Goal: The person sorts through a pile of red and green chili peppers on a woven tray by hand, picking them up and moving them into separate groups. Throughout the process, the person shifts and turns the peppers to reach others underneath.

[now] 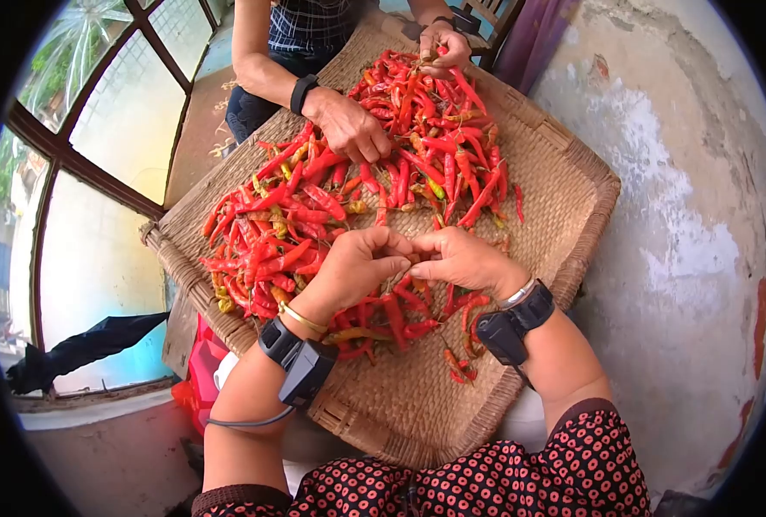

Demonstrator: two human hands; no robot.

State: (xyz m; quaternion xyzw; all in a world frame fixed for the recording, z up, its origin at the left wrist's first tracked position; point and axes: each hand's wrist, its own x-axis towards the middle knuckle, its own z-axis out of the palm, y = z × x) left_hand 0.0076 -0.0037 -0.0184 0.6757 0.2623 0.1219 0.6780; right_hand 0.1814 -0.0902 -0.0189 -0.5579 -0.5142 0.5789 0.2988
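Note:
Red chili peppers (267, 250), some yellowish or brown, lie heaped on a woven tray (564, 194). Over the near part of the heap, my left hand (361, 263) and my right hand (465, 258) meet with fingertips pinched together. Something small and brownish shows between the fingertips, too hidden to name. Both hands are closed, and each wrist bears a dark strapped device. Below my right wrist a few loose peppers (458, 366) rest on the weave.
Across the tray a co-worker's hands (348, 125) touch the peppers. A framed window (129, 108) and a black umbrella (90, 349) are at the left. A worn plaster wall (667, 189) stands at the right. Red fabric (202, 375) lies beside the tray's lower left edge.

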